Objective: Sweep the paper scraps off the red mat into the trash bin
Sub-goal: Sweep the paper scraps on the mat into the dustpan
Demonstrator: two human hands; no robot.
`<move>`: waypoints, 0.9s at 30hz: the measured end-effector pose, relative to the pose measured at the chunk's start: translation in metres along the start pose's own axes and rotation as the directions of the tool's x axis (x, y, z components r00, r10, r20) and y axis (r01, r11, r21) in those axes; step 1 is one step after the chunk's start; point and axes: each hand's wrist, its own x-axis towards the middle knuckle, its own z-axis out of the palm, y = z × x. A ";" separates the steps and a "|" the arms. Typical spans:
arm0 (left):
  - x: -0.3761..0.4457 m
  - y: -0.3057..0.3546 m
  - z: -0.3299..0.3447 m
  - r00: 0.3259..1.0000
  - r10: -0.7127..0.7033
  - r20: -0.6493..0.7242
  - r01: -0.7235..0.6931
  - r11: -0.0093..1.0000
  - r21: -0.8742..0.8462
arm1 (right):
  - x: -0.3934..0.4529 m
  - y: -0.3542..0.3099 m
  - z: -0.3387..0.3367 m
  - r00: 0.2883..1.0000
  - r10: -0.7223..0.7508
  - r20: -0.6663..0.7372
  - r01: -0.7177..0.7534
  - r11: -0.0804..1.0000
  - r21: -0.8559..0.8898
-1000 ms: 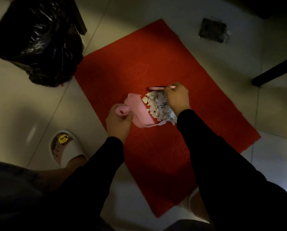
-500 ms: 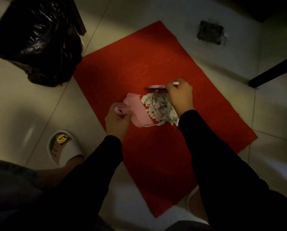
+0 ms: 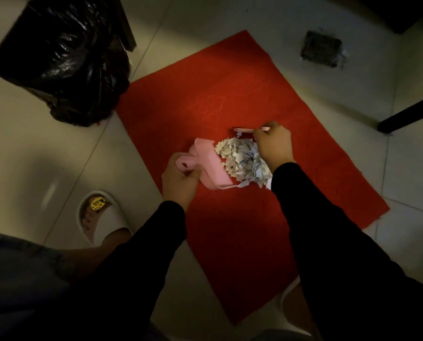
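While left hand [image 3: 179, 179] grips pink dustpan [image 3: 211, 166] handle on red mat [image 3: 205, 107], right hand [image 3: 274, 143] fingers curl round pink brush [image 3: 244, 129]; paper scraps [image 3: 242, 161] heaped between them; black trash bin [image 3: 58, 52] off mat's far-left corner.

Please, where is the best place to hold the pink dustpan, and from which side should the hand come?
Likely by its handle, from the side away from the paper scraps. The pink dustpan lies on the red mat with its mouth facing the pile, and the handle sticks out behind, where the left hand grips it already.
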 end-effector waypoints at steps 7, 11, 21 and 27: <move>0.001 -0.003 0.001 1.000 0.014 -0.002 -0.014 1.000 0.005 | -0.003 -0.006 -0.011 0.999 -0.007 -0.049 0.008 1.000 0.029; 0.002 -0.003 0.002 1.000 0.015 -0.011 -0.015 1.000 0.003 | -0.002 -0.009 -0.019 0.992 -0.003 -0.123 0.018 0.993 0.119; 0.003 -0.001 0.002 1.000 -0.004 0.010 0.003 1.000 0.019 | -0.007 0.012 -0.016 0.997 0.036 -0.070 -0.034 0.999 0.026; 0.001 0.004 0.003 1.000 -0.013 0.007 0.012 0.999 0.037 | -0.024 0.009 -0.005 0.999 0.028 -0.038 -0.030 0.998 -0.060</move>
